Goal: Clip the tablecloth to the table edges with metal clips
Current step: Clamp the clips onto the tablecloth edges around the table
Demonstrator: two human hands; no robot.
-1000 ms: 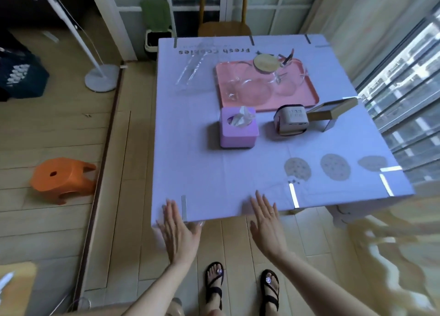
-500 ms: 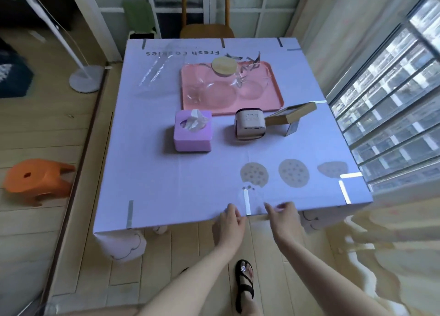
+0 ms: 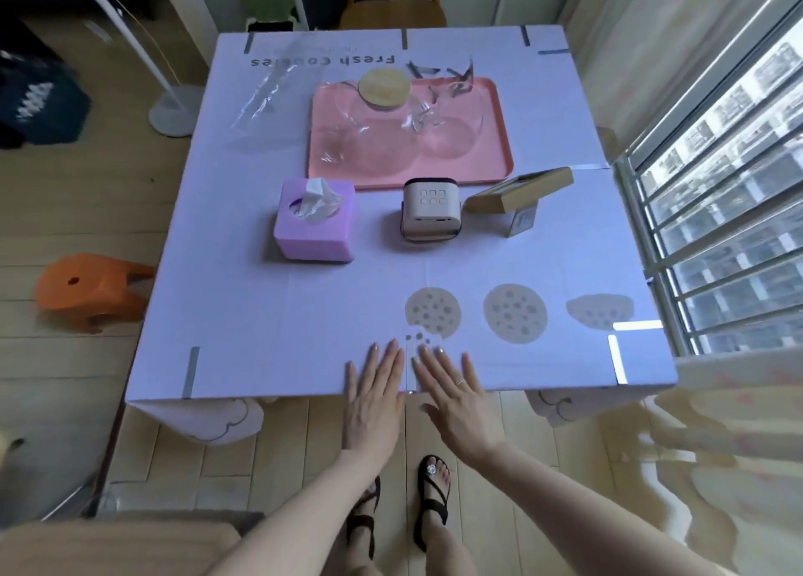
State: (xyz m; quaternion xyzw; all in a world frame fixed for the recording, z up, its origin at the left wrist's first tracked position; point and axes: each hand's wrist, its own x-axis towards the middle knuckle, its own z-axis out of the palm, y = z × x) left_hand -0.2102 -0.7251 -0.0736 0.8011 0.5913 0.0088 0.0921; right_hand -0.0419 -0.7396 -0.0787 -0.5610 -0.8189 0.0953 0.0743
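A lilac tablecloth [image 3: 304, 315] printed with cookies covers the square table. Metal clips hold it along the near edge: one at the left [image 3: 190, 372], one at the right corner [image 3: 617, 358], and one in the middle [image 3: 409, 369], mostly hidden between my hands. More clips sit on the far edge [image 3: 404, 38]. My left hand [image 3: 374, 395] lies flat with straight fingers on the cloth at the near edge, just left of the middle clip. My right hand [image 3: 452, 395] lies flat just right of it, a ring on one finger. Neither hand holds anything.
On the table stand a pink tray [image 3: 491, 158] with glassware, a purple tissue box [image 3: 313, 221], a small beige device [image 3: 430, 208] and a wooden box [image 3: 519, 191]. An orange stool [image 3: 87, 291] sits on the floor at left. A chair [image 3: 391, 11] stands beyond; window bars at right.
Both hands moved from the left clip rightward to the middle clip, gripped the table edge there, and now lie flat on the cloth on either side of it.
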